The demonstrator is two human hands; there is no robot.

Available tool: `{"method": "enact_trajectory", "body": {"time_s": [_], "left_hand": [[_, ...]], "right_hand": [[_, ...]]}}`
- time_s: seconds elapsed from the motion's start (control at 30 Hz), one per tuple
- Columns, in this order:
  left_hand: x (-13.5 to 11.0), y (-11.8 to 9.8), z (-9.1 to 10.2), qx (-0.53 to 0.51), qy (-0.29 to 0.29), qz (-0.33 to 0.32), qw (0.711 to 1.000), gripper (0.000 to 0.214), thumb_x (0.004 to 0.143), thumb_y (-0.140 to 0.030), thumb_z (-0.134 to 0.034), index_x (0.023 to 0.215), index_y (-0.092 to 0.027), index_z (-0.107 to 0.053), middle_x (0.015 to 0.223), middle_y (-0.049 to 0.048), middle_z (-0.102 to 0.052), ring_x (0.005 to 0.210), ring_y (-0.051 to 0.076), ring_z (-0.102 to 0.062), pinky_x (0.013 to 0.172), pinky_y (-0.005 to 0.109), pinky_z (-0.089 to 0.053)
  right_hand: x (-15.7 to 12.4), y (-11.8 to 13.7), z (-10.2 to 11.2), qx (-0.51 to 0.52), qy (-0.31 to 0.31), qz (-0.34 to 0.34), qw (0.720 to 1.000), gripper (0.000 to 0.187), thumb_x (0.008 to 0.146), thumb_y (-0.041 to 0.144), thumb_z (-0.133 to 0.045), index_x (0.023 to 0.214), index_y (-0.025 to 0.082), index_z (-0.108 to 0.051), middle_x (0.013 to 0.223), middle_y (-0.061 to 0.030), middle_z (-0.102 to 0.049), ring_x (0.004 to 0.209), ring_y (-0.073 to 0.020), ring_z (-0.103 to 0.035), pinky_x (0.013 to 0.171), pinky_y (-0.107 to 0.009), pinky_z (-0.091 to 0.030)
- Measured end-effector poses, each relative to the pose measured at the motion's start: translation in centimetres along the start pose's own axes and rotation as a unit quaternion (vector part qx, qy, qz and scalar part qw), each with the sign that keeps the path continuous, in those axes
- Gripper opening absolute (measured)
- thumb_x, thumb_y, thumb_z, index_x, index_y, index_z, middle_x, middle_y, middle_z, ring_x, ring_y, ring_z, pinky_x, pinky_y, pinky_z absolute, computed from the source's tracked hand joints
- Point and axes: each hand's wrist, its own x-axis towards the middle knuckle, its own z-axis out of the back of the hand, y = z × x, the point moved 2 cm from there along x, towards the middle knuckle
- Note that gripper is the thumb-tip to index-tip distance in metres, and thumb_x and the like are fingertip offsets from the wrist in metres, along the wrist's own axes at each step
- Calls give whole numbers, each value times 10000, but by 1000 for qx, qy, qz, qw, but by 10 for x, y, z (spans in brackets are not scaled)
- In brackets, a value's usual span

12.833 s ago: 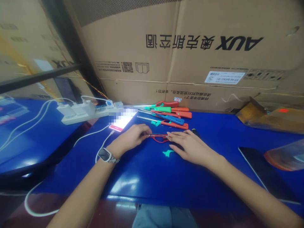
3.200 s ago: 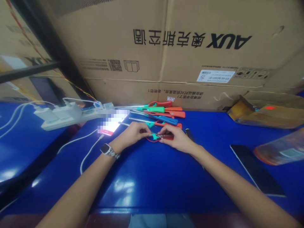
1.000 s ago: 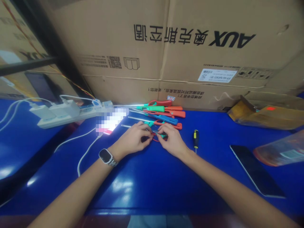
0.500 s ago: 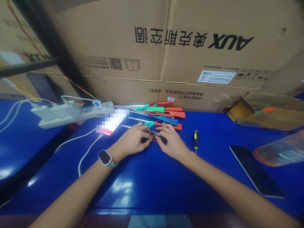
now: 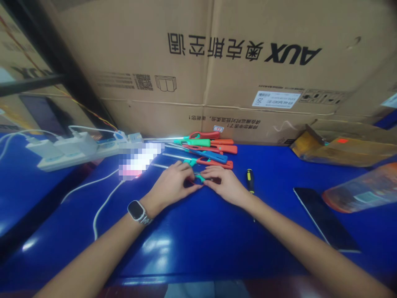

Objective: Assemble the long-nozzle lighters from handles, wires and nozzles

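My left hand point(image 5: 176, 182), a watch point(image 5: 137, 211) on its wrist, curls its fingers over a long-neck lighter. My right hand point(image 5: 226, 184) is closed on the same lighter from the right. Between the fingertips shows the lighter's green part point(image 5: 200, 178); its metal tube point(image 5: 159, 165) sticks out left of my left hand. Most of its handle is hidden by my fingers. Just beyond lie several more long-neck lighters, among them a blue one point(image 5: 217, 156), a green one point(image 5: 200, 142) and a red one point(image 5: 207, 135), their tubes pointing left.
A black and yellow screwdriver point(image 5: 249, 180) lies right of my right hand. Farther right are a dark phone point(image 5: 322, 219) and a bottle point(image 5: 366, 190). To the left, a lit phone point(image 5: 139, 161) and a power strip point(image 5: 89, 155) with cables. A large cardboard box point(image 5: 149, 45) stands behind.
The view has shifted slightly to the right. More of the lighter's green part shows between my fingertips, and the red piece seen there before is mostly covered.
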Motion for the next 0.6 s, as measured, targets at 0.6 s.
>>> {"method": "enact_trajectory", "body": {"time_s": [0.6], "left_hand": [[-1, -9, -5, 46, 5, -98, 994, 280, 996, -350, -497, 1072, -228, -737, 1070, 77, -643, 950, 204, -575, 816, 357, -482]], "right_hand": [[-5, 2, 31, -171, 24, -6, 985, 126, 938, 336, -580, 938, 219, -627, 1000, -69, -635, 979, -245, -566, 872, -440, -442]]}}
